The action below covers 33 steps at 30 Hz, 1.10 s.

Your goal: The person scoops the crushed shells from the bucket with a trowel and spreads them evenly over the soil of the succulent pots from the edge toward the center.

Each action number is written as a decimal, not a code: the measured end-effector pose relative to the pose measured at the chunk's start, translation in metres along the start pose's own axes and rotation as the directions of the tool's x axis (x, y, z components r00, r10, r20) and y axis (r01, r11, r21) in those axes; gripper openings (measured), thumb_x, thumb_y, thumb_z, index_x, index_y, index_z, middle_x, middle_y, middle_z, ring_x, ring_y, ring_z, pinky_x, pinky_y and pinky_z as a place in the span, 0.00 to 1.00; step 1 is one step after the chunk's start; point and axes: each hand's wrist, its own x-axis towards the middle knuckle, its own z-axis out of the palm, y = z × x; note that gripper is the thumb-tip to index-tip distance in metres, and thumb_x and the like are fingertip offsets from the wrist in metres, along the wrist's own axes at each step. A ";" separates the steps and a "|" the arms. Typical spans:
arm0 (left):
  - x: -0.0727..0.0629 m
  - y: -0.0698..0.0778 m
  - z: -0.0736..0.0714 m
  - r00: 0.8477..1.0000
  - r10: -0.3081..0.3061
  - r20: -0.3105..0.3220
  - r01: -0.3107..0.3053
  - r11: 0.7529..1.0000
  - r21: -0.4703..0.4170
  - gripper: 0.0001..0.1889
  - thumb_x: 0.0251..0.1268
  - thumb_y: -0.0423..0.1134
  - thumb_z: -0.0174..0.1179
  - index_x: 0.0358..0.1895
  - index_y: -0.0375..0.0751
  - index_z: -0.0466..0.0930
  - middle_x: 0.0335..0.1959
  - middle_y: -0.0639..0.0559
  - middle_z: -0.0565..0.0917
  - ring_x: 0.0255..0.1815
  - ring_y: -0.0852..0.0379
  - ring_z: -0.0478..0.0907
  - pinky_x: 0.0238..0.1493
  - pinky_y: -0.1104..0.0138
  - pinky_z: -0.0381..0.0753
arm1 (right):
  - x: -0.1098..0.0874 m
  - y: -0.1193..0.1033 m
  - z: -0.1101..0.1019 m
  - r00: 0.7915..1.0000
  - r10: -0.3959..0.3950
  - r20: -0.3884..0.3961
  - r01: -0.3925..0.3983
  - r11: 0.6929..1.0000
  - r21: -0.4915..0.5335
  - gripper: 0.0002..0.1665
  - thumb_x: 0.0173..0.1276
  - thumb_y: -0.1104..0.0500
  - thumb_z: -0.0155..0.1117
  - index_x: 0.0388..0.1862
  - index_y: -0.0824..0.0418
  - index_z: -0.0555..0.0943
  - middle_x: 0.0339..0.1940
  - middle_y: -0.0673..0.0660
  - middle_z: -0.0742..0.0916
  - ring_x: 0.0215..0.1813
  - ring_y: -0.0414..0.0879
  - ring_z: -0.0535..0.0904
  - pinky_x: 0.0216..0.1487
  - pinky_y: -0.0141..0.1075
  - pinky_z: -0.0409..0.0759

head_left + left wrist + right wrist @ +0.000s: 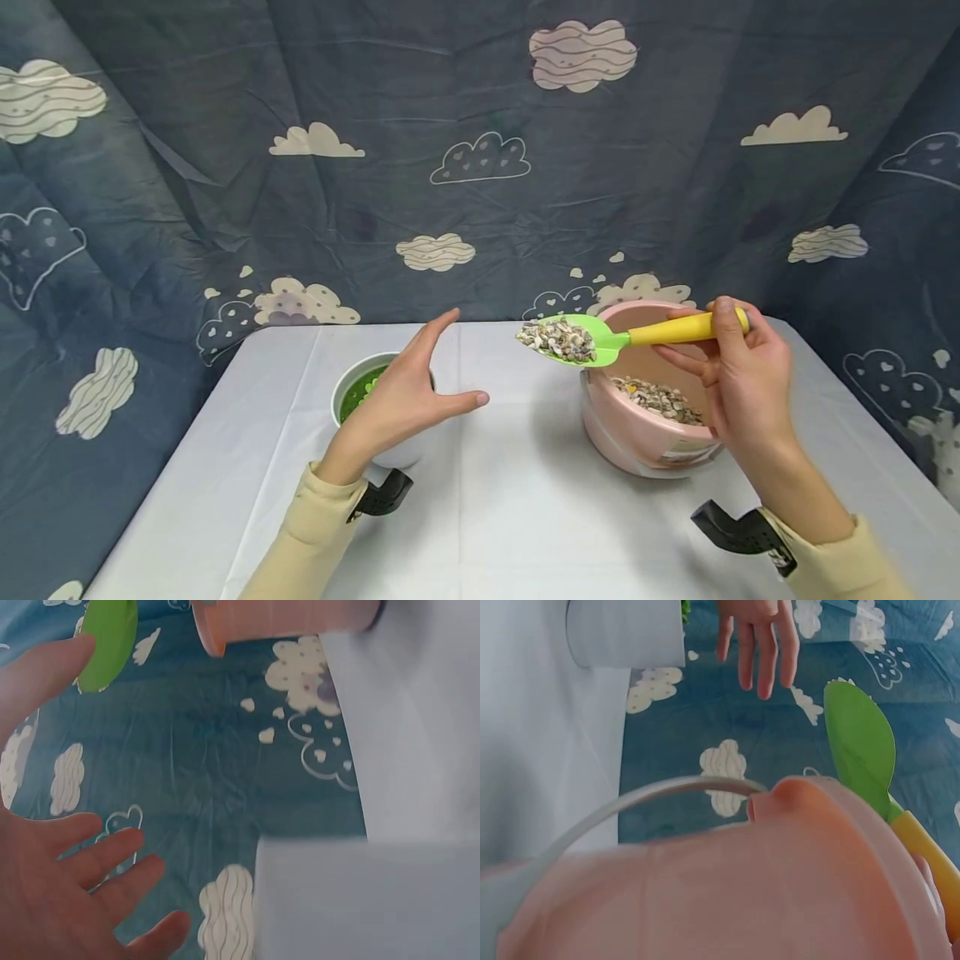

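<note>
Right grip (750,371): is clamping the yellow-handled shovel (647,334).
Shovel: is hanging above the tabletop (517,500), toward its far right corner, handle crossing the pink bucket (637,446).
Steady carry: holding level and moving slowly should prevent gravel (558,340) spilling.
Pointing: blade (602,340) is facing the left edge, long axis roughly paralleling the far edge.
Left grip (408,387): is spreading apart, empty, by the pot (340,390).

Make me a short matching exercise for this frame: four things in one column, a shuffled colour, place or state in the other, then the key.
1. scoop
2. bucket
3. left hand
4. pot

A. white outside, green inside
B. held in the right hand
C. pink, gravel inside
D. thumb and fingers apart, gripping nothing

Pairs: 1-B, 2-C, 3-D, 4-A
</note>
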 end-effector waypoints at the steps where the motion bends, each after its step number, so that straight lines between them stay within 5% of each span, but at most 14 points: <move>1: -0.002 -0.001 -0.003 1.000 -0.002 -0.006 0.002 1.000 0.008 0.53 0.50 0.64 0.70 0.78 0.67 0.48 0.76 0.65 0.53 0.74 0.56 0.56 0.66 0.50 0.65 | 0.000 0.001 0.002 1.000 0.001 0.003 -0.001 1.000 0.004 0.21 0.71 0.57 0.62 0.51 0.72 0.69 0.50 0.69 0.80 0.50 0.55 0.84 0.37 0.47 0.82; 9: -0.018 -0.012 -0.020 0.996 -0.073 -0.054 0.077 0.994 0.075 0.53 0.49 0.66 0.70 0.78 0.67 0.48 0.77 0.60 0.54 0.75 0.50 0.56 0.64 0.44 0.65 | 0.000 0.005 0.014 0.999 0.028 0.014 -0.028 1.000 -0.001 0.23 0.71 0.56 0.61 0.52 0.74 0.68 0.51 0.69 0.78 0.51 0.56 0.84 0.39 0.47 0.82; 19: -0.037 -0.037 -0.036 0.985 -0.135 -0.109 0.141 0.989 0.051 0.56 0.45 0.65 0.73 0.78 0.65 0.49 0.76 0.58 0.56 0.74 0.47 0.56 0.64 0.43 0.64 | -0.003 0.011 0.031 0.999 0.048 0.024 -0.047 0.999 -0.017 0.25 0.72 0.54 0.60 0.54 0.73 0.68 0.50 0.67 0.80 0.50 0.56 0.84 0.39 0.46 0.82; 33: -0.061 -0.075 -0.046 0.982 -0.171 -0.085 0.172 0.985 0.006 0.59 0.46 0.57 0.77 0.79 0.55 0.46 0.77 0.47 0.54 0.75 0.41 0.53 0.67 0.39 0.57 | -0.004 0.026 0.054 0.989 0.067 0.135 -0.064 0.998 -0.023 0.22 0.75 0.56 0.56 0.53 0.76 0.68 0.47 0.67 0.83 0.48 0.59 0.85 0.39 0.49 0.80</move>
